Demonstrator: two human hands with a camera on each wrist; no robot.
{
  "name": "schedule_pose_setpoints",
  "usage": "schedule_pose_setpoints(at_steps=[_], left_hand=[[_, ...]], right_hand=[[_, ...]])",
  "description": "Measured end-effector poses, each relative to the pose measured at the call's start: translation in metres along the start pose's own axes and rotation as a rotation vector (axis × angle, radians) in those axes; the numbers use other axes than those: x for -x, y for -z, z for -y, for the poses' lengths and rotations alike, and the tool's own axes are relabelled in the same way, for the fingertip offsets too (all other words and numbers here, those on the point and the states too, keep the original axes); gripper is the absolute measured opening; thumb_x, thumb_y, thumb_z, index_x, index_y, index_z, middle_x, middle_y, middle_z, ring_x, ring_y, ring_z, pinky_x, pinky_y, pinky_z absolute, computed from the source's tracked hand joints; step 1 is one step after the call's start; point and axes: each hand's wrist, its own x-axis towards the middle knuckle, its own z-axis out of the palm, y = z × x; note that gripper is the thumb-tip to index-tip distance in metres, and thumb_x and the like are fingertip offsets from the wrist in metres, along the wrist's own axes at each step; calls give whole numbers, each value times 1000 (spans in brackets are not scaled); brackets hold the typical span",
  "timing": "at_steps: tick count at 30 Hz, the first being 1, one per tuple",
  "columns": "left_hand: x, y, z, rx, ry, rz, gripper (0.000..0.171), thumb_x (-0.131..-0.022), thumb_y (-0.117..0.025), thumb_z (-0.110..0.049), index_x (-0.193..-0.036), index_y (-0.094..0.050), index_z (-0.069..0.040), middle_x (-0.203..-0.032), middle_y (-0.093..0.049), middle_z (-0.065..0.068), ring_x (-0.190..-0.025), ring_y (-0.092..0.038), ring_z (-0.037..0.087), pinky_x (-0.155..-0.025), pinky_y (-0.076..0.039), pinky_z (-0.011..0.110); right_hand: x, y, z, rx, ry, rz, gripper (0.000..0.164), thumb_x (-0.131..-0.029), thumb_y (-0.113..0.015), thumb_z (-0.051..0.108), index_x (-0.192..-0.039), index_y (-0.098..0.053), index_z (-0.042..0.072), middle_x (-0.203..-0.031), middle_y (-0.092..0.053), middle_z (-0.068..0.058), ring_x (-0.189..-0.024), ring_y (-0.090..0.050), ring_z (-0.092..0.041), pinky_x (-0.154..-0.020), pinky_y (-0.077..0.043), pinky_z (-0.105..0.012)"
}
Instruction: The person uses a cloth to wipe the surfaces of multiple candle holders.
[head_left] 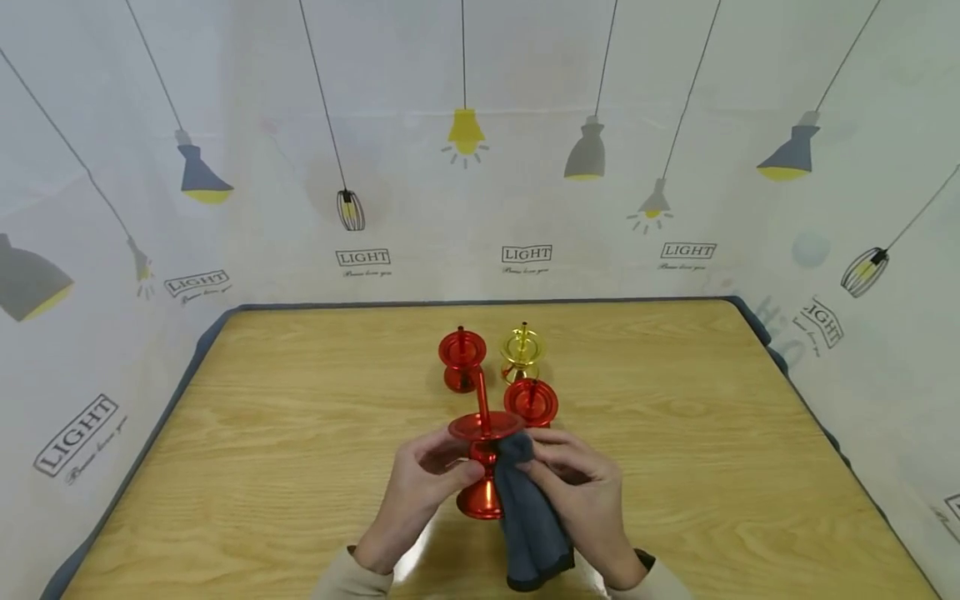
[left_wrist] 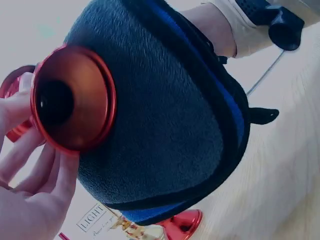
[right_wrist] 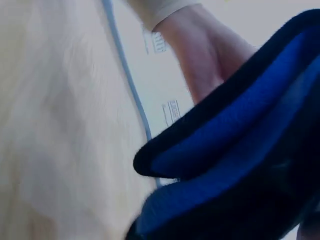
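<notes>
My left hand holds a shiny red candle holder by its stem, thumb on the near side, a little above the table. The holder has a flared base, a shallow dish and a thin upright tube tilted slightly left. My right hand pinches a folded dark grey-blue cloth against the holder's right side, just below the dish. In the left wrist view the hollow underside of the red base faces the camera, with the cloth behind it. Blue inner folds of the cloth fill much of the right wrist view.
Beyond my hands stand a red candle holder, a gold candle holder and another red one, partly hidden by my right hand. The wooden table has a dark edging, with a lamp-printed white sheet around it.
</notes>
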Motion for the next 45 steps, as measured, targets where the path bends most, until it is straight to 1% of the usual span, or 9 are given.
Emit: schedule_pose_setpoints(at_steps=[4,8,14,18,26,30,36,41,45], left_hand=[[0,4,3,64,2,78,50,-93,-76,-19,-122,-62,18,-109,-75,-6,-101,-70,10,-88,-57,27],[0,-1,0,-16,13,-16,40,-91,-77,-16,-119,-68,11,-103,-76,-4,-93,-71,9,-82,-58,25],[-2,-12,0,-143,-80,-97,24,-88,-77,-4,-109,-72,4,-105,-74,20,-89,-72,12,-81,-60,29],[-4,-12,0,-126,-52,-89,27,-87,-81,-9,-110,-72,2,-104,-75,18,-89,-73,13,-82,-60,30],[-2,-3,3,187,36,81,15,-93,-76,-22,-106,-74,-13,-105,-72,-4,-98,-66,10,-87,-55,26],[-1,-2,0,177,29,92,18,-95,-73,-18,-112,-74,-12,-106,-73,-5,-98,-66,9,-88,-55,25],[1,-11,-9,2,28,-88,33,-89,-77,-8,-116,-66,6,-99,-73,-3,-93,-70,13,-85,-58,26],[6,-25,-11,-85,-97,-169,26,-86,-77,0,-110,-69,5,-99,-73,3,-90,-72,13,-83,-60,29],[7,-30,-11,-112,-90,-197,28,-82,-83,-4,-107,-73,-3,-97,-74,3,-87,-72,15,-82,-60,31]], right_hand=[[0,3,0,-48,-120,5,22,-84,-71,-16,-105,-75,-9,-115,-75,0,-109,-70,-16,-87,-59,-28],[0,2,-1,-38,-166,-52,22,-84,-72,-15,-105,-76,-9,-114,-75,-2,-109,-70,-17,-86,-60,-29],[2,-3,-2,91,75,-79,32,-76,-74,-23,-104,-76,-8,-111,-75,-8,-101,-74,-16,-79,-60,-27],[3,-4,-1,75,143,-67,34,-75,-73,-25,-105,-75,-9,-112,-75,-9,-102,-74,-16,-80,-60,-26],[3,-1,1,-29,-94,-73,26,-82,-72,-17,-105,-76,-7,-111,-76,-3,-104,-72,-17,-82,-60,-28],[2,-2,2,-53,-177,-80,23,-83,-73,-14,-105,-76,-7,-111,-76,-5,-105,-71,-18,-83,-60,-29],[1,-1,0,3,-1,-66,27,-80,-71,-20,-105,-74,-11,-113,-75,-6,-103,-73,-18,-81,-60,-27],[-1,0,3,43,200,-43,35,-75,-71,-27,-106,-74,-11,-114,-74,-13,-105,-73,-19,-83,-60,-27],[-1,0,6,36,234,-32,35,-75,-72,-27,-106,-74,-11,-114,-74,-15,-106,-73,-20,-84,-60,-27]])
